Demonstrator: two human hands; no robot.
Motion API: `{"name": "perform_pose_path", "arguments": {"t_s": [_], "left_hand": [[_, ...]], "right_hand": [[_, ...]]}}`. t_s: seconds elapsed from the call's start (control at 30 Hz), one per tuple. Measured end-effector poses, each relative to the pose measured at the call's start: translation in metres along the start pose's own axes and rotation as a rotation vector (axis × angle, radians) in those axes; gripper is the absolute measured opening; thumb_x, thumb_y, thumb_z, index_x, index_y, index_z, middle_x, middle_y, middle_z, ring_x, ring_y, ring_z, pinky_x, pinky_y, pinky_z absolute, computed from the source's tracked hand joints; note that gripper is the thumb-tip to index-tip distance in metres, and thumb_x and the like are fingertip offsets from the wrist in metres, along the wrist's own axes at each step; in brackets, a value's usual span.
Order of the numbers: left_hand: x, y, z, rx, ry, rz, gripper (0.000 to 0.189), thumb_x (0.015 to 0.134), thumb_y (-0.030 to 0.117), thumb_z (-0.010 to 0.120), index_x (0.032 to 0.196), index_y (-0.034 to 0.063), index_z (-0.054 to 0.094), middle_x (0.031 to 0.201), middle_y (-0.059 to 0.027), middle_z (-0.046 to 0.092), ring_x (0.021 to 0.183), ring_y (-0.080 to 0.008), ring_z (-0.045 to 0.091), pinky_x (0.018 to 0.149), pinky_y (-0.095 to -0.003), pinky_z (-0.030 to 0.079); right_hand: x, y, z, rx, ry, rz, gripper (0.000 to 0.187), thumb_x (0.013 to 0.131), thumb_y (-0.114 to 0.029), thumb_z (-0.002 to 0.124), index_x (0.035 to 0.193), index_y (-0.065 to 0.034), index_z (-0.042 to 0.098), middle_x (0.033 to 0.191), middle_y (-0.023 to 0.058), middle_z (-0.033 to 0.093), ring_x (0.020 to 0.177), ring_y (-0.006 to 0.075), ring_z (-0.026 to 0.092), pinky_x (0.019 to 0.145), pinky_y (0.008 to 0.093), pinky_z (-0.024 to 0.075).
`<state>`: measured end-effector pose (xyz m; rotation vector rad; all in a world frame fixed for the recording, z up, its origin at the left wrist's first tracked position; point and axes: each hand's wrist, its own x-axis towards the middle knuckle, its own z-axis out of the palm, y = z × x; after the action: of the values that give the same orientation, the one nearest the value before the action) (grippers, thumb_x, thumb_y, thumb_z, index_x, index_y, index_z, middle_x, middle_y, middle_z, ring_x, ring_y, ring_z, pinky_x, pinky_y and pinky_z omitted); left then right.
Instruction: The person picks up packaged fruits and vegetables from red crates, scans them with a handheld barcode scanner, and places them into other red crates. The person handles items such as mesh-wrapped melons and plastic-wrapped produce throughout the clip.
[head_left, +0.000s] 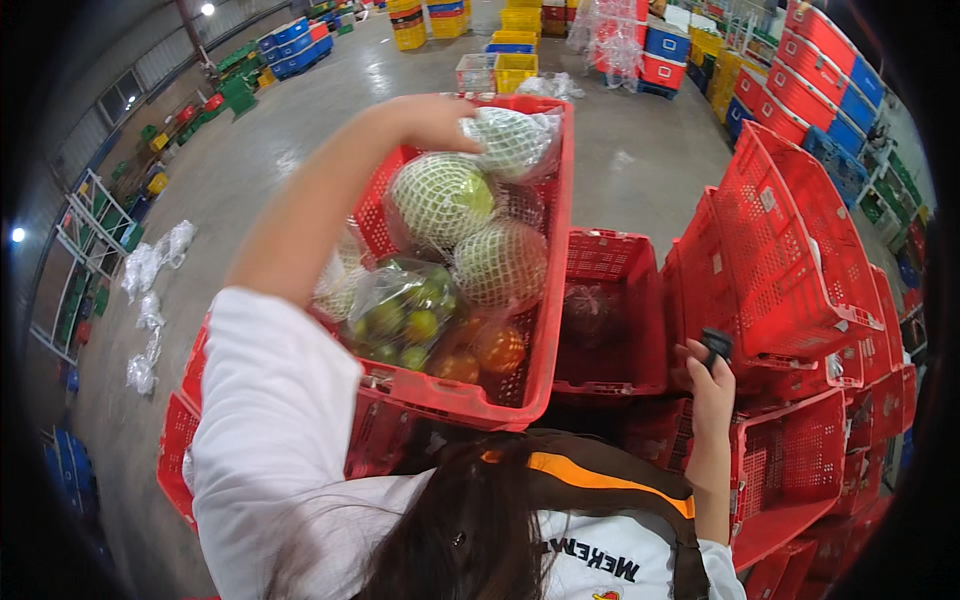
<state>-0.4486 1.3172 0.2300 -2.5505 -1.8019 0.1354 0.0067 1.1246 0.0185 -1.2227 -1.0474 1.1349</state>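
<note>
My left hand (439, 124), blurred, reaches to the far end of a red plastic crate (556, 262) and grips a bagged fruit in white foam netting (516, 141). Nearer in the same crate lie a large pale-green round fruit in netting (442, 196) and another netted round fruit (501, 264). A clear bag of small green fruit (405, 315) rests at the near left, beside bagged orange fruit (480, 354). My right hand (709, 382) is to the right of the crate, with a small black device (717, 343) at its fingers; whether it is held or worn is unclear.
A lower red crate (607, 360) holds a dim bagged item. Tilted red crates (787, 247) are stacked at the right, with another open crate (787, 465) below. Plastic wrap (154, 300) lies on the concrete floor (300, 135). Yellow crates (516, 71) stand beyond.
</note>
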Motion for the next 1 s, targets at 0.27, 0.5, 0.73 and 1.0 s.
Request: {"name": "perform_pose_path", "arguments": {"t_s": [0.27,0.5,0.73,1.0], "left_hand": [[-0.195,-0.015,0.035,0.098,-0.223,-0.630,0.095,0.067,0.049,0.073,0.145,0.0105,0.035,0.118,-0.0252,0.062,0.109,-0.0373,0.060,0.094,-0.0434,0.047],[-0.200,-0.007,0.013,-0.060,0.052,-0.662,0.087,0.067,0.034,0.068,0.145,0.0171,0.036,0.113,-0.0252,0.064,0.106,-0.0377,0.062,0.092,-0.0431,0.049],[-0.185,0.011,0.040,0.405,0.476,-0.505,0.079,0.075,0.033,0.070,0.145,0.0229,0.036,0.133,-0.0245,0.046,0.118,-0.0390,0.050,0.095,-0.0506,0.039],[-0.182,0.043,0.095,0.147,-0.025,-0.478,0.099,0.077,0.045,0.072,0.152,0.0194,0.013,0.128,-0.0377,0.042,0.099,-0.0462,0.058,0.075,-0.0494,0.052]], "right_hand": [[-0.041,0.074,-0.062,0.027,0.213,0.297,0.024,0.092,-0.005,0.053,0.114,0.0004,0.059,0.103,0.0085,0.067,0.076,0.0134,0.064,0.066,0.0245,0.0522],[-0.049,0.099,-0.030,-0.142,-0.004,0.337,0.022,0.092,-0.007,0.053,0.112,-0.0004,0.061,0.101,0.0077,0.068,0.070,0.0109,0.063,0.062,0.0228,0.0488],[-0.052,0.118,-0.020,-0.241,-0.017,0.193,0.020,0.090,-0.002,0.056,0.108,0.0020,0.063,0.099,0.0076,0.068,0.074,0.0121,0.064,0.066,0.0256,0.0523],[-0.116,0.128,-0.049,-0.284,0.144,0.274,0.021,0.088,-0.004,0.056,0.106,0.0017,0.062,0.095,0.0068,0.067,0.071,0.0117,0.063,0.064,0.0252,0.0521]]}}
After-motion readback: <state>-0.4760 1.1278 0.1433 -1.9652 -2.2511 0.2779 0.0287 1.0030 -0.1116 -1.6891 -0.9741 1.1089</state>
